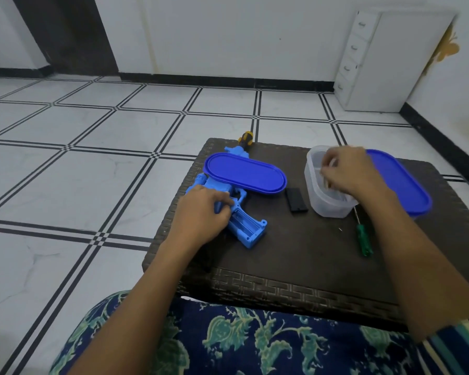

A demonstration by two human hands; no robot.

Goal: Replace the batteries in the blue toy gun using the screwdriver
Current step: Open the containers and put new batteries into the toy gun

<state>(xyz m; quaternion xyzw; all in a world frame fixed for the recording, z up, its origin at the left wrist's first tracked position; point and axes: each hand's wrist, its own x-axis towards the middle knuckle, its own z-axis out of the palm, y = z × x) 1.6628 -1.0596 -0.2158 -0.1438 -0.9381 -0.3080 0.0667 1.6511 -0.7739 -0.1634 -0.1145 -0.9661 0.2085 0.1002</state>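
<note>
The blue toy gun (248,228) lies on the left part of the dark woven table (295,255), its grip pointing toward me with the battery bay uncovered and hollow. My left hand (203,212) rests on the gun's body beside the grip, holding it down. A black battery cover (297,199) lies flat just right of the gun. The green-handled screwdriver (363,238) lies on the table further right. My right hand (347,171) reaches into a clear plastic container (325,201), fingers pinched together; what they hold is hidden.
A blue oval lid (245,171) lies over the gun's barrel. A second blue lid (401,182) sits behind the clear container. A yellow-and-black tip (246,138) sticks out past the table's far edge. White drawers (363,63) stand by the wall.
</note>
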